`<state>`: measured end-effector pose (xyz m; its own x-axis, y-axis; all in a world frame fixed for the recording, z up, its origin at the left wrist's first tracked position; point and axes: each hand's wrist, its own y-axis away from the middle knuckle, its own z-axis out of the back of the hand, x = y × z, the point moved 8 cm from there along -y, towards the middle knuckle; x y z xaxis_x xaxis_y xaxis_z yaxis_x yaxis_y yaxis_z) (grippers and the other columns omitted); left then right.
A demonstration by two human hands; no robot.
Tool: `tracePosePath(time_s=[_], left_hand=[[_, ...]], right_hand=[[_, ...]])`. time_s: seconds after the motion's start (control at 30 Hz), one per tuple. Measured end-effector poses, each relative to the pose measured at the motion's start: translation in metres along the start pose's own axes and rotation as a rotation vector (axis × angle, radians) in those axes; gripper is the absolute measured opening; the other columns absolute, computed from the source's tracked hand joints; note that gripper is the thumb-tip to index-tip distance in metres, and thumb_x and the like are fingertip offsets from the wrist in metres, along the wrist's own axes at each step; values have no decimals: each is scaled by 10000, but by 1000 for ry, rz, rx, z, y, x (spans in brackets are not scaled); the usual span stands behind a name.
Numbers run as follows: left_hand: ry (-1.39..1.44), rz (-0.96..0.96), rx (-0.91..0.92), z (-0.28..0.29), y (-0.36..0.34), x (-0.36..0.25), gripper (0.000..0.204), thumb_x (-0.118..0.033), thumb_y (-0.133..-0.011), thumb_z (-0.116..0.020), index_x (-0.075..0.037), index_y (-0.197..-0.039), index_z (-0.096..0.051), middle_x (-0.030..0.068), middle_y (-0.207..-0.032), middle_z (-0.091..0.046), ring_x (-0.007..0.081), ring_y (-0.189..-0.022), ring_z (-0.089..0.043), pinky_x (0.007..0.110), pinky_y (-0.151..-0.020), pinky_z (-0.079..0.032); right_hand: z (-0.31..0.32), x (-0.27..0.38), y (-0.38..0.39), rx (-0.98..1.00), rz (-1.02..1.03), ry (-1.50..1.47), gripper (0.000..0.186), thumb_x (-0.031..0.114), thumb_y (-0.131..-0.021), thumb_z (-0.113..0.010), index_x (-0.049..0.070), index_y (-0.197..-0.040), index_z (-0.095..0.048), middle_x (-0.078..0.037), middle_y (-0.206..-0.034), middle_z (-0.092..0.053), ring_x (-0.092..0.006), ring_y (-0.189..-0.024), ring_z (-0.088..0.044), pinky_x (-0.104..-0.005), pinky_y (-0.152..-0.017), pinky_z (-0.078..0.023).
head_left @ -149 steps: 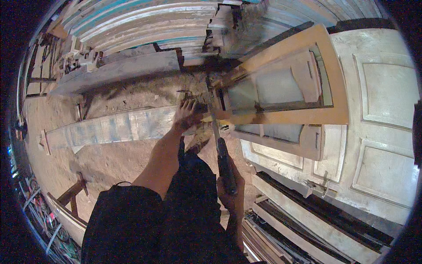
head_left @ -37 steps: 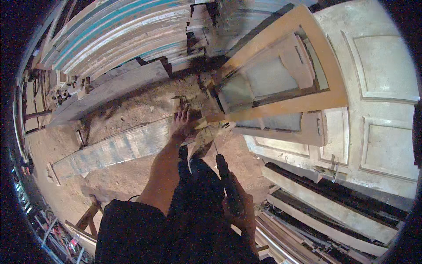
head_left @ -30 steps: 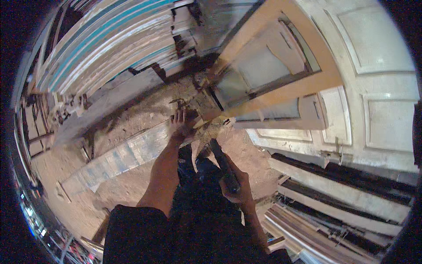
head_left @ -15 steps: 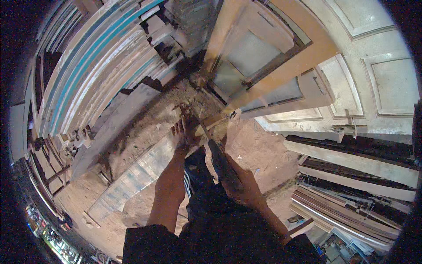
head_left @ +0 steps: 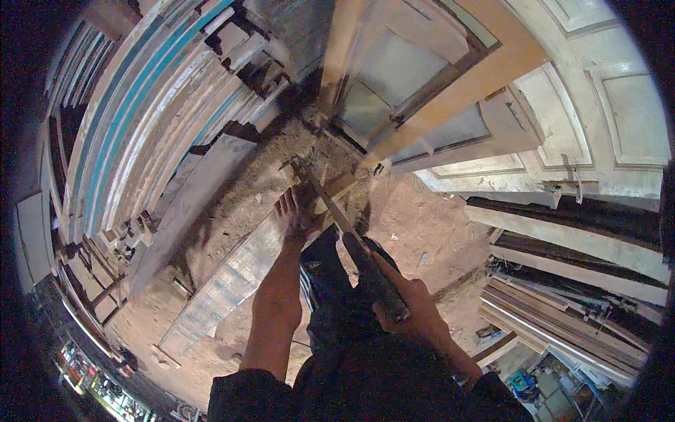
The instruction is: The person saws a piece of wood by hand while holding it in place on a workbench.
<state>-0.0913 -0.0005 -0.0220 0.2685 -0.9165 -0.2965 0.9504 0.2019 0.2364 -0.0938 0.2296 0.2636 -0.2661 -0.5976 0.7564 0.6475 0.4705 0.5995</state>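
My right hand (head_left: 411,302) is closed round the dark handle of a saw-like tool (head_left: 365,264), whose long, narrow blade points up past my left hand. My left hand (head_left: 295,214) lies with fingers apart at the upper end of a pale, stained plank (head_left: 218,288), beside a short yellowish wood piece (head_left: 341,193) that the blade crosses. A dark object (head_left: 288,165) just beyond my fingertips is too small to name. My dark-clothed legs are below, partly hidden by the tool and arms.
Stacked boards (head_left: 151,112) rise at upper left beside a grey beam (head_left: 197,183). An orange door (head_left: 492,84) with frosted panes leans at upper right, by white panelled doors (head_left: 626,119). Long timbers (head_left: 555,316) lie at lower right on the dusty floor (head_left: 415,225).
The view has swung round, so boards, doors and plank appear rotated anticlockwise. My right hand and tool have shifted along the blade's line relative to my left hand, which stays at the plank's end.
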Motion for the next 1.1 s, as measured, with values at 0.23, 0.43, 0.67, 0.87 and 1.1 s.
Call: tracePosePath(time_s=[0.23,0.43,0.67,0.87,1.1], left_hand=[[25,-26,-99,-10,4,-3,1049,-555,-670,-787,-7,-1447,-344,200,-1364,-471,386,-1265,-452,533,-1055,-339],[23,89,110,2,2,4,1156,-596,-720,-719,10,-1552,-194,240,-1523,-345,402,-1427,-307,531,-1182,-225],[133,50,121,-3,7,6,1188,-670,-692,-723,58,-1513,-268,288,-1552,-302,488,-1407,-310,621,-1175,-206],[-44,72,28,-8,11,2,1127,-699,-723,-668,44,-1498,-326,242,-1501,-399,410,-1384,-381,539,-1165,-278],[103,94,-80,-28,20,9,1136,-620,-684,-723,70,-1488,-314,324,-1475,-389,490,-1381,-360,589,-1166,-251]], right_hand=[[-38,-44,-96,16,123,-162,681,93,-843,-644,27,-1485,-424,-138,-951,-718,-170,-807,-692,-319,-719,-531],[-11,-1,-12,-133,178,-19,625,83,-855,-607,-29,-1449,-451,-184,-1135,-709,-145,-970,-675,-289,-807,-528],[-37,-18,-84,-45,-5,67,583,95,-875,-600,-23,-1433,-478,-183,-1213,-686,-160,-1020,-670,-301,-848,-522],[-19,2,-27,-93,138,198,566,71,-884,-595,-27,-1429,-477,-131,-1102,-698,-132,-954,-659,-291,-810,-512],[-29,-19,-60,-30,-25,17,568,55,-873,-648,-41,-1411,-490,-23,-905,-651,-67,-705,-565,-219,-587,-435]])
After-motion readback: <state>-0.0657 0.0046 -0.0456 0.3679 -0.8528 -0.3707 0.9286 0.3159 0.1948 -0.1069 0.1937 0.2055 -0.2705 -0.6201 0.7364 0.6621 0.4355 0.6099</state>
